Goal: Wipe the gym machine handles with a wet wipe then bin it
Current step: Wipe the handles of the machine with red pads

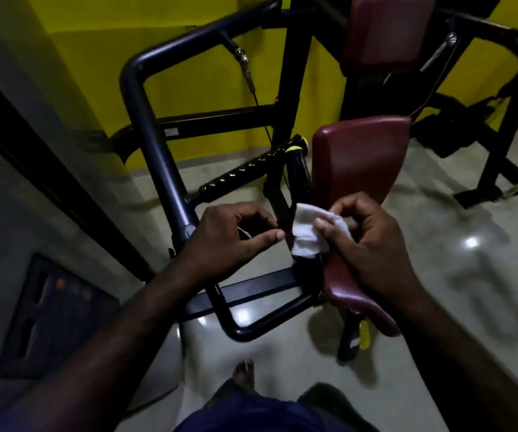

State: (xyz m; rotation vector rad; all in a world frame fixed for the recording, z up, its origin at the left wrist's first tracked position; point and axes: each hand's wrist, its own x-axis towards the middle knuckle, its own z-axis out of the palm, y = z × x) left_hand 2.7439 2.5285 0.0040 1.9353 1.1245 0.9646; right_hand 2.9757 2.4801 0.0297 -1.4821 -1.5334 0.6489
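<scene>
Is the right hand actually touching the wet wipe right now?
Touching. The head view shows the right hand pinching the white wet wipe, thumb lying across it and fingers curled over its top edge.

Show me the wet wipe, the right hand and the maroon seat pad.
wet wipe [306,241], head view, white bunched middle.
right hand [373,244], head view, back of the hand.
maroon seat pad [360,157], head view, upper padded face.
</scene>
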